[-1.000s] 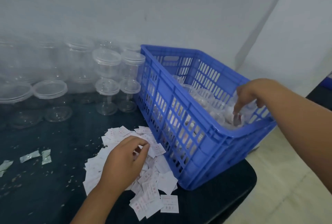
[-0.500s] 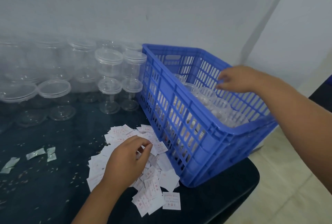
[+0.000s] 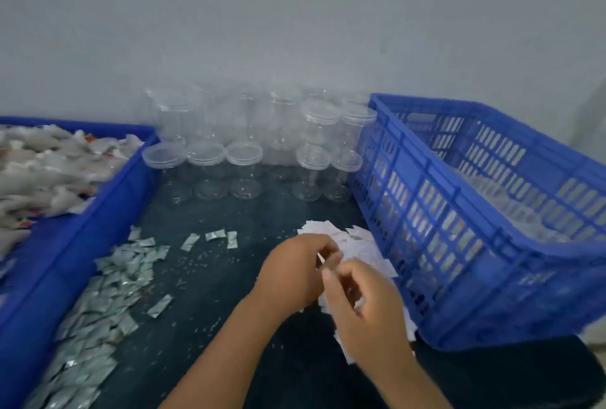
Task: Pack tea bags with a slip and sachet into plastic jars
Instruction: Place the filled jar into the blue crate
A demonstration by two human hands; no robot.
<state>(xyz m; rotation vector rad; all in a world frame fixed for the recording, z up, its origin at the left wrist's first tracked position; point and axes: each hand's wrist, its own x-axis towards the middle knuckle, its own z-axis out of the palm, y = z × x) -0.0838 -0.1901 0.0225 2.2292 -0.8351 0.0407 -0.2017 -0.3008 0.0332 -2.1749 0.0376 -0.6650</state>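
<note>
My left hand (image 3: 295,272) and my right hand (image 3: 364,303) meet over the pile of white paper slips (image 3: 357,244) on the dark table. Between them they pinch a slip (image 3: 329,262), seen edge-on; motion blur hides the exact grip. Silvery sachets (image 3: 98,310) lie scattered at the left front. Clear plastic jars (image 3: 242,159) stand stacked against the wall. A blue tray at the left (image 3: 75,238) holds white tea bags (image 3: 42,172). The blue crate (image 3: 459,244) on the right holds more clear jars.
The dark table (image 3: 229,234) is speckled with crumbs. A pale wall runs right behind the jars. The crate on the right overhangs the table's front right corner.
My right hand left the crate and came down to join the left hand over the slips. The view swung left, bringing the tea bag tray and sachets into sight.
</note>
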